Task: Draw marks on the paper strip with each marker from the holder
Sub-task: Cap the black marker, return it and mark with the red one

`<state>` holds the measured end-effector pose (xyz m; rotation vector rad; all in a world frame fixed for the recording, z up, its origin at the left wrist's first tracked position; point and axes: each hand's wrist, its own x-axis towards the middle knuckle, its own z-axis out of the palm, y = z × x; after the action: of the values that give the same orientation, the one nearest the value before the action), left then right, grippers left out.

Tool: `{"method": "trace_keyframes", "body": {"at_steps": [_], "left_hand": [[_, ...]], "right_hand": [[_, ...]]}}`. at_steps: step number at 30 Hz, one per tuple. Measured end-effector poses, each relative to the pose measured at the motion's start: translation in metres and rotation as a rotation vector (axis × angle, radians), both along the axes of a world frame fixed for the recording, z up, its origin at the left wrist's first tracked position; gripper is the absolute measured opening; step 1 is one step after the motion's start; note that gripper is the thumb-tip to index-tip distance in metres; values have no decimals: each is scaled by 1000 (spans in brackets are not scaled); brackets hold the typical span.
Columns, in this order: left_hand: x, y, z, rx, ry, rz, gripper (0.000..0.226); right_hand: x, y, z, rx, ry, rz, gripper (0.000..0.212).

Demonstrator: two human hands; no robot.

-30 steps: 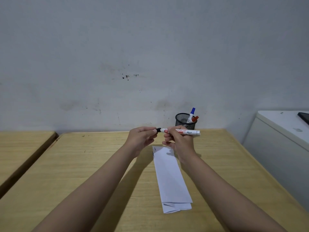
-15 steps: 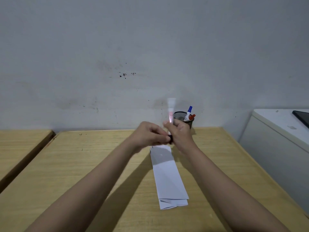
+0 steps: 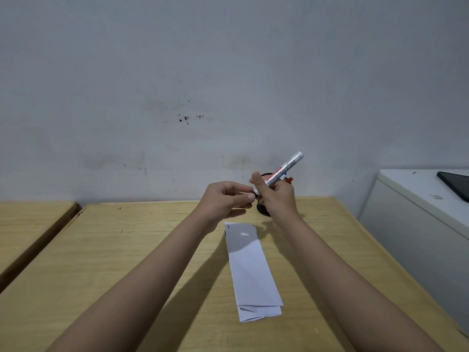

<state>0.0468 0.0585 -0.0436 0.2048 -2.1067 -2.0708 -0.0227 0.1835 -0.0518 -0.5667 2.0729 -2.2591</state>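
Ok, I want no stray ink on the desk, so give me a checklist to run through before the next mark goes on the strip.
1. Marker held: ok. The right hand grips the marker by its barrel.
2. Cap off: cannot tell. The left hand pinches the black cap end, which still sits at the barrel.
3. Tip aimed at paper: not ok. The marker tilts up and away, above the table.
4. Paper strip flat and free: ok. It lies on the table, nothing on it.
5. Room to mark: ok. Only small marks at its far left corner.
6. Holder: cannot tell, mostly hidden behind the hands.
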Motion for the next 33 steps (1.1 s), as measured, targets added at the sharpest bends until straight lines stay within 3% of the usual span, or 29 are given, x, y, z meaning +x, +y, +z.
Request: {"method": "trace_keyframes", "body": {"at_steps": [2, 4, 7, 10, 12, 15, 19, 21, 26, 33], "left_hand": [[0, 1, 2, 14, 32, 39, 18], [0, -2, 4, 29, 80, 143, 13], [-1, -12, 6, -28, 149, 275, 12], [-3, -14, 11, -107, 202, 305, 14], [-5, -11, 19, -128, 232, 288, 16], [-9, -10, 30, -150, 272, 262, 19], [-18, -8, 32, -163, 317, 237, 21], [-26, -6, 26, -196, 307, 244, 24], [-62, -3, -5, -429, 156, 231, 34], [-113, 14, -32, -703, 121, 200, 54]], "right_hand": [[0, 0, 3, 1, -57, -25, 41], [-5, 1, 4, 16, -102, -192, 55], [-9, 8, 0, 73, 128, -413, 73], [-10, 10, -2, 304, 487, -287, 54], [-12, 9, 0, 483, 592, -153, 32], [-11, 8, 7, 498, 586, -77, 14], [-15, 12, 15, 466, 595, -90, 4], [-25, 18, 21, 425, 553, -152, 11], [-57, 40, 43, 359, 549, -240, 51], [-100, 37, 49, 463, 582, -231, 41]]}}
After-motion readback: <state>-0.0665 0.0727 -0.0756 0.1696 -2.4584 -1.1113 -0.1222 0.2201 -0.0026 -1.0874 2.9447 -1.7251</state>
